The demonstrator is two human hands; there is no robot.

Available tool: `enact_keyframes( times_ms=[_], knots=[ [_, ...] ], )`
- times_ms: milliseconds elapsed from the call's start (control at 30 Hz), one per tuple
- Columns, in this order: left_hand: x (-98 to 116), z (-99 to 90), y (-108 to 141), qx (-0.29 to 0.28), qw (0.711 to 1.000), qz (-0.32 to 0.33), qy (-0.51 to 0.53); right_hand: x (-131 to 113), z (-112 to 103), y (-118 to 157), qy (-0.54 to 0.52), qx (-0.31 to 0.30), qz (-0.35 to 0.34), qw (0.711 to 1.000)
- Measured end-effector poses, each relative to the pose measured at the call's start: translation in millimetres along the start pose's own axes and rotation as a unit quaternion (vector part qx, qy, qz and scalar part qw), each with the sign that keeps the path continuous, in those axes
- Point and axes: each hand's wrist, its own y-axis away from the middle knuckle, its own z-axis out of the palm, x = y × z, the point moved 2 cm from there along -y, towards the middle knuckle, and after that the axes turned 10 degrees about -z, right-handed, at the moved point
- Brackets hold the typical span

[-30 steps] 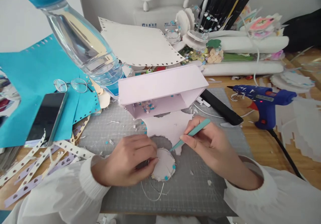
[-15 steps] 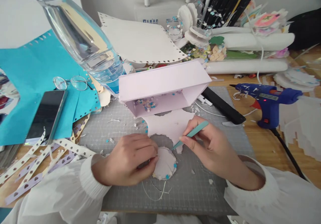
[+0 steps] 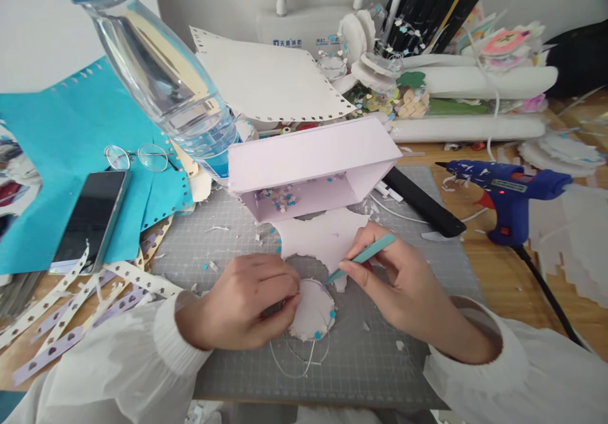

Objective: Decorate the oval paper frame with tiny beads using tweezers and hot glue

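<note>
A round white paper disc [image 3: 313, 310] with small blue and pale cut-outs along its rim lies on the grey cutting mat [image 3: 370, 373]. My left hand [image 3: 259, 300] is closed at the disc's left edge, its fingertips partly hidden. In my right hand [image 3: 384, 272] are teal tweezers [image 3: 373, 250], pinched between thumb and fingers, their tips at the disc's upper right rim. Thin white string [image 3: 297, 373] loops out below the disc. Just behind it rests a scrap of white paper [image 3: 323, 231] with scalloped cut edges.
A pale open box [image 3: 313, 154] holding tiny paper cut-outs stands behind the scrap. At right are a blue glue gun [image 3: 510, 196] and a black bar-shaped tool [image 3: 422, 202]. A water bottle [image 3: 161, 75], phone [image 3: 90, 221], glasses [image 3: 137, 156] and punched paper strips [image 3: 71, 322] occupy the left.
The view has shifted very slightly. Both hands, the tweezers and the disc keep almost the same positions.
</note>
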Motion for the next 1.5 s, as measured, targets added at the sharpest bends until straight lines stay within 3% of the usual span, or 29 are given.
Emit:
enact_keyframes(
  times_ms=[900,1500],
  knots=[
    [-0.6,0.5,0.3,-0.010,1.000,-0.007,0.012,-1.3,1.3,-0.3,0.012,-0.015,-0.006,1.000],
    [1.6,-1.4,-1.3,-0.005,1.000,-0.004,0.013,0.5,-0.7,-1.4,-0.012,0.017,0.006,1.000]
  ],
)
